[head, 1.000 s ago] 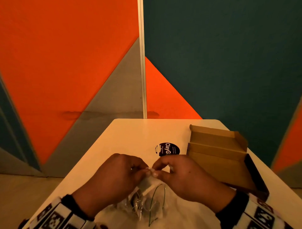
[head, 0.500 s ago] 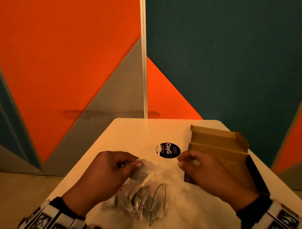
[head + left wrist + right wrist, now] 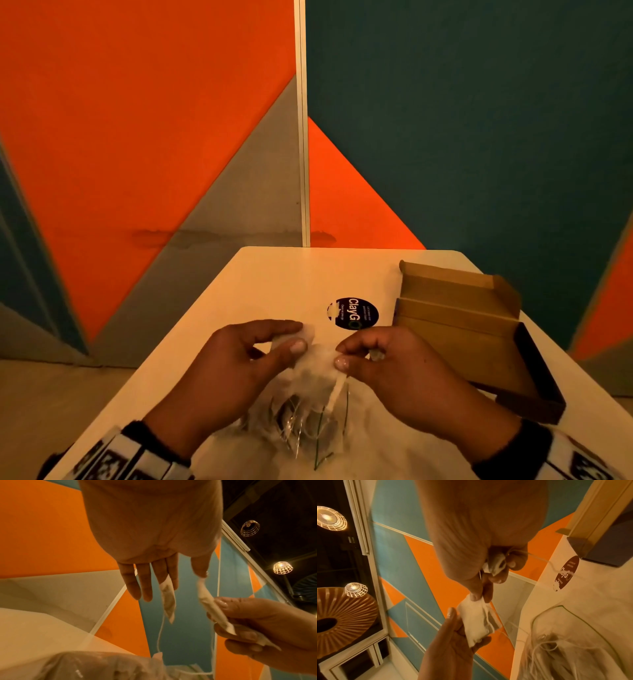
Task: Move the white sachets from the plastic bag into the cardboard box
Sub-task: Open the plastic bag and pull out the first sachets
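Observation:
Over the clear plastic bag (image 3: 301,421) on the white table (image 3: 274,281), my left hand (image 3: 301,337) pinches a small bunch of white sachets (image 3: 308,337) between thumb and fingers. My right hand (image 3: 340,356) pinches the near edge of the same bunch, seen as a sachet (image 3: 477,618) in the right wrist view. A second sachet (image 3: 496,563) is tucked in the right hand's curled fingers. In the left wrist view, strings trail from two sachets (image 3: 169,601) down to the bag (image 3: 102,666). The open cardboard box (image 3: 455,325) lies right of both hands.
A round dark sticker (image 3: 352,313) lies on the table between the hands and the box. The table's far edge meets an orange, grey and teal wall panel (image 3: 171,137). The box reaches close to the table's right edge.
The right hand went right toward the box half a second ago and has come back to the sachets in the left hand. The left hand stayed over the bag.

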`<state>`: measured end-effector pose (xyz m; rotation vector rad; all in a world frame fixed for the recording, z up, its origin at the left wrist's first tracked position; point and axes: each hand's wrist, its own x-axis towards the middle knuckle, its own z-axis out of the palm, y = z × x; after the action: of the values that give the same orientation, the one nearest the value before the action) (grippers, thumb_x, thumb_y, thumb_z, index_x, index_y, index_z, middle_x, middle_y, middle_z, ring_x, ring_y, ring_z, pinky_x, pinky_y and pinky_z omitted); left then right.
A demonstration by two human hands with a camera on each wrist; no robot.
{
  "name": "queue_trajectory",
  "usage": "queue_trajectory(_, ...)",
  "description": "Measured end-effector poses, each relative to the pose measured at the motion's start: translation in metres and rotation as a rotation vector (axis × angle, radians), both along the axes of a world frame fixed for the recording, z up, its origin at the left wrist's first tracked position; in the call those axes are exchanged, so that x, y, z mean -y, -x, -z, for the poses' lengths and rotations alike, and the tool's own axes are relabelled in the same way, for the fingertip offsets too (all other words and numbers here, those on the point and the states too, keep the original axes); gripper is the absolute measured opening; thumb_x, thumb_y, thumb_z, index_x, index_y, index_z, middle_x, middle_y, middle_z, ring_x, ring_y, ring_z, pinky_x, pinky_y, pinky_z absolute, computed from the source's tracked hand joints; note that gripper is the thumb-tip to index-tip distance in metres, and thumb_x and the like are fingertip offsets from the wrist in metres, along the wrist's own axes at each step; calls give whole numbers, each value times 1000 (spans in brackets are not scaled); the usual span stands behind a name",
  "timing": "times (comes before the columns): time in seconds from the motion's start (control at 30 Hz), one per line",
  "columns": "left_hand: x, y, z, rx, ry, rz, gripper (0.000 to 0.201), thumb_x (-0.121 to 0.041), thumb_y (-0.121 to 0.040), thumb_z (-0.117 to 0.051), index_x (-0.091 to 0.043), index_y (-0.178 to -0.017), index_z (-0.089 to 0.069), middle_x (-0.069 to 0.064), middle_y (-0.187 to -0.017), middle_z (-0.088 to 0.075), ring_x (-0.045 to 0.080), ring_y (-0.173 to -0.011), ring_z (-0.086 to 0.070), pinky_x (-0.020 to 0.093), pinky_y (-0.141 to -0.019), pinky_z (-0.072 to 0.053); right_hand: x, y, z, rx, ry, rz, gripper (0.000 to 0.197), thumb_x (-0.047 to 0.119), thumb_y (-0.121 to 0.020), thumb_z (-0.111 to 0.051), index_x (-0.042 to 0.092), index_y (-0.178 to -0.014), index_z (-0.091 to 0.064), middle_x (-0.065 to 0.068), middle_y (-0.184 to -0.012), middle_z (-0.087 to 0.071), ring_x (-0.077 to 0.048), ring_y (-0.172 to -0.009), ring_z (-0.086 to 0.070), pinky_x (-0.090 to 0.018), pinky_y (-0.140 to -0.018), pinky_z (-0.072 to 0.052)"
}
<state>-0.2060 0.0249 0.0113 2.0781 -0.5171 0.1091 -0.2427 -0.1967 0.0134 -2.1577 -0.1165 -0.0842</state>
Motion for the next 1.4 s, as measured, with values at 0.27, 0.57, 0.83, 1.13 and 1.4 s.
queue_trajectory(0.27,18,13,12,-38,107,188,36,-31,-81,-78,-39,-116,-72,-25,-113,-72,-5,-110,-64,12,-91,-49,-8,-3,0,-30,1,-71,11,32,-90,-68,32,-96,-77,21,-86,-72,11,-75,-62,-12,-68,-44)
queue_trajectory(0.57,27,14,16,-194,415,68,20,-5,-88,-66,-16,-93,-82,4,-93,-79,18,-90,-75,29,-82,-60,-6,-1,0,27,-99,-24,8,32,-90,-68,32,-93,-76,23,-77,-69,13,-57,-57,-8,-54,-39)
queue_trajectory(0.83,25,9,15,-214,282,-88,34,-16,-90,-69,-37,-106,-47,6,-78,-75,15,-66,-70,27,-63,-52,1,-5,4,-78,-354,-25,54,-14,-89,-48,31,-116,-59,2,-107,-69,-15,-77,-70,-32,-61,-52)
queue_trajectory(1.13,40,0,24,-133,124,-101,27,-11,-92,-67,-33,-81,-77,-8,-85,-77,14,-77,-70,26,-71,-55,7,-10,21,-1,-421,39,63,-1,-75,-80,50,-104,-61,-1,-104,-61,-19,-97,-66,-45,-90,-57)
queue_trajectory(1.4,57,3,23,3,-71,7,27,-42,-78,-79,-35,-104,-75,-24,-98,-70,-15,-92,-61,4,-77,-44,15,-18,29,7,-603,177,33,3,-78,-79,29,-96,-68,-9,-96,-66,-26,-85,-66,-38,-71,-54)
